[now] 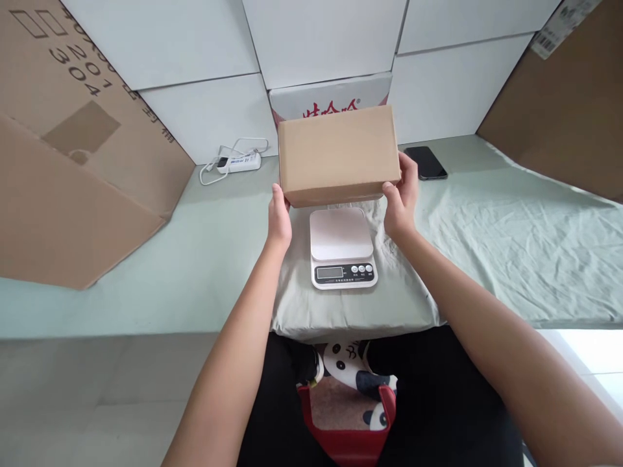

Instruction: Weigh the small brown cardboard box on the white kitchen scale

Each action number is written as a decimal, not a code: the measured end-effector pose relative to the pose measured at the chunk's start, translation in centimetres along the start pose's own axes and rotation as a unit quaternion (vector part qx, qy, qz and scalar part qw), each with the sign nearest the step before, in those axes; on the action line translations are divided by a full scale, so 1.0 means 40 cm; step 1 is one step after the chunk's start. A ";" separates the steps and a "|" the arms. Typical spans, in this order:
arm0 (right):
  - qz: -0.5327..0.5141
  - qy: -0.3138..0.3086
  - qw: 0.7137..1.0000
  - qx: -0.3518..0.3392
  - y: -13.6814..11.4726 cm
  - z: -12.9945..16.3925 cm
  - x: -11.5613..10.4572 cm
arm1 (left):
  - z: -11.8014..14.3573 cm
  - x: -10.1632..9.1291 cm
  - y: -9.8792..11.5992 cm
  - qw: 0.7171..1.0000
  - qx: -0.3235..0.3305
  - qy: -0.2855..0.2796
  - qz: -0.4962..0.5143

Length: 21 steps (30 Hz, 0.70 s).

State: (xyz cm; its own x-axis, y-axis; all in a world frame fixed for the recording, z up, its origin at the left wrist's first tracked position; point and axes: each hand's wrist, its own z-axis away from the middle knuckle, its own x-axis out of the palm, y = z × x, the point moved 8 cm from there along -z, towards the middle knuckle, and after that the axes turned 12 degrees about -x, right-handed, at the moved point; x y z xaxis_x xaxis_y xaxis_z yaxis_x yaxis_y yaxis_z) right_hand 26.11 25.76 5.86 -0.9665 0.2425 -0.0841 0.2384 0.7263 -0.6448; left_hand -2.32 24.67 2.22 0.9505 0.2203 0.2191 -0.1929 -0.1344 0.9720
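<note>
Plain brown rectangular cardboard box [339,154], closed and unmarked on the faces you can see, sits in the air between your two hands, just above and slightly behind the small white digital kitchen scale [343,246]. Your left hand [279,217] presses flat against the box's left end, fingers together; your right hand [402,198] cups the right end, thumb on the near face and fingers wrapped behind. It looks as if you are at the step of bringing the box over the scale; the next move would likely call for lowering it level and centred on the platform, without covering the display at the front. The box is wider than the scale, clean, with sharp edges and no visible tape or label. The scale rests on a folded pale green cloth [341,305] on the table. Behind lie a white power strip [238,162] and a black phone [425,162].
</note>
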 end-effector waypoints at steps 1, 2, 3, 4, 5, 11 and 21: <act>0.000 0.001 1.000 0.002 0.018 -0.003 0.006 | -0.006 0.003 -0.011 1.000 -0.006 -0.009 0.000; -0.001 0.001 1.000 0.007 0.036 -0.005 0.011 | -0.011 0.005 -0.022 1.000 -0.012 -0.018 0.001; -0.004 0.002 1.000 0.016 0.054 -0.005 0.016 | -0.016 0.008 -0.032 1.000 -0.018 -0.026 0.001; -0.010 0.002 1.000 0.028 0.072 -0.004 0.020 | -0.020 0.010 -0.042 0.999 -0.024 -0.031 0.001; -0.017 0.001 0.999 0.044 0.088 -0.001 0.025 | -0.024 0.011 -0.051 0.999 -0.030 -0.035 0.003; -0.024 0.008 0.994 0.103 0.143 0.022 0.033 | -0.043 0.009 -0.096 0.997 -0.062 -0.043 0.017; -0.090 -0.016 0.972 0.215 0.210 0.021 0.004 | -0.062 -0.027 -0.123 0.993 -0.117 -0.029 0.021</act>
State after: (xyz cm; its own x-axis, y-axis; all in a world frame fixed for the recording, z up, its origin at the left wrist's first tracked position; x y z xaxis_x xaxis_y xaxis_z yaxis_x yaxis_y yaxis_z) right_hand 27.86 31.35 -0.20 -0.9931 0.1101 0.0407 0.0090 0.4173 -0.9087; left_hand -3.02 27.47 -2.57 0.9514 0.1619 0.2619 -0.2780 0.0862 0.9567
